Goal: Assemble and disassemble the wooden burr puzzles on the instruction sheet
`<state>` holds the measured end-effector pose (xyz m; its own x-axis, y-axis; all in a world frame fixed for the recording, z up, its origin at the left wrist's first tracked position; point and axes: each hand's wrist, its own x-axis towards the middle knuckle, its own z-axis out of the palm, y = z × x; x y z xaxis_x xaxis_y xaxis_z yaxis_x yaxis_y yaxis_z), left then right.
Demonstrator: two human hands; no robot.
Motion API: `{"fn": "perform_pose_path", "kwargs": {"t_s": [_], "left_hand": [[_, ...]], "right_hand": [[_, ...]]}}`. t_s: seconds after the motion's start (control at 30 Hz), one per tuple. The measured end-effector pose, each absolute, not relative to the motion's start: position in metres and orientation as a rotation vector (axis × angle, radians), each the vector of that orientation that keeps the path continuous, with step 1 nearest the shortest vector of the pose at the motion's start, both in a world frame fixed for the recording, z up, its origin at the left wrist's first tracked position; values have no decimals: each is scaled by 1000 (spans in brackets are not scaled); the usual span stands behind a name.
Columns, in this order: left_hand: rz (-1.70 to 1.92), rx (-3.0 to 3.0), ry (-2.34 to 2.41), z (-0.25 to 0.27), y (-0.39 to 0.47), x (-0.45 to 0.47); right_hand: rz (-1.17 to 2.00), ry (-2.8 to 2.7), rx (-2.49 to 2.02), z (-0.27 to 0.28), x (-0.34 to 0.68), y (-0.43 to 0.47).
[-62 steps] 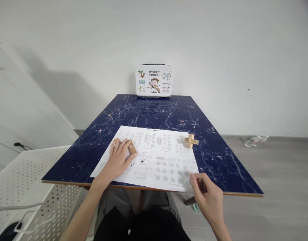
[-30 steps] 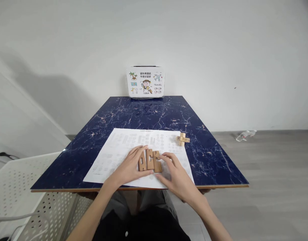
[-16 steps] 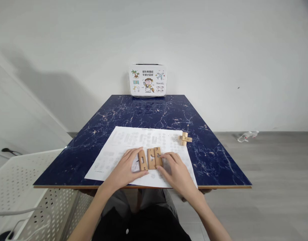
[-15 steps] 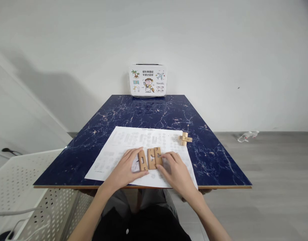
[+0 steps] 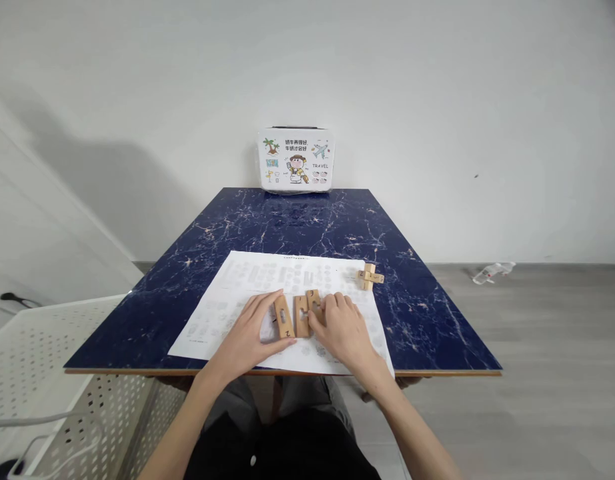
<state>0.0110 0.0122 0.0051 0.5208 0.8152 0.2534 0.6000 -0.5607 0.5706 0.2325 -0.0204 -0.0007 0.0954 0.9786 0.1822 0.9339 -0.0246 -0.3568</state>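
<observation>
My left hand (image 5: pixel 247 335) grips a flat wooden puzzle piece marked 2 (image 5: pixel 286 327) by its ends, fingertips at the top and thumb at the bottom. This piece has a slot through its middle. Just right of it, a notched wooden piece marked 1 (image 5: pixel 300 328) lies on the printed sheet (image 5: pixel 212 293). My right hand (image 5: pixel 343 330) is closed around the wooden piece marked 3 (image 5: pixel 312 296), which sits against piece 1 and slightly higher. Fingers hide the right and lower part of piece 3.
An assembled wooden cross puzzle (image 5: pixel 369 276) stands at the sheet's right edge. Against the wall, a white printed case (image 5: pixel 296 160) rests at the far end of the blue marbled table (image 5: pixel 297 227). A white perforated rack (image 5: pixel 32 347) with cables is at the left.
My right hand has shifted its fingers closer over piece 3, which has moved slightly up along piece 1. My left hand keeps its grip, and piece 2 has shifted slightly left.
</observation>
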Motion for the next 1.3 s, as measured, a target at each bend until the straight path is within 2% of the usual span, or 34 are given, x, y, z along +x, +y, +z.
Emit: {"fn": "perform_pose_path", "kwargs": {"t_s": [0.2,0.33,0.5,0.7,1.03,1.3], "left_hand": [[729,2335,1179,8,9,9],[809,2348,1158,11,6,7],[975,2337,1063,13,2,5],[1162,2187,965,24,-8,14],[1369,2001,691,21,-13,14],[1308,1952,620,22,-16,16]], "right_hand": [[290,-1855,-1996,2,237,-21],[477,-1706,-1820,-4,245,-25],[884,-1363,-1364,1,246,-39],[1373,-1167,-1061,24,241,-55],[1375,-1086,-1077,29,243,-61],[1448,-1119,-1038,32,242,-63]]}}
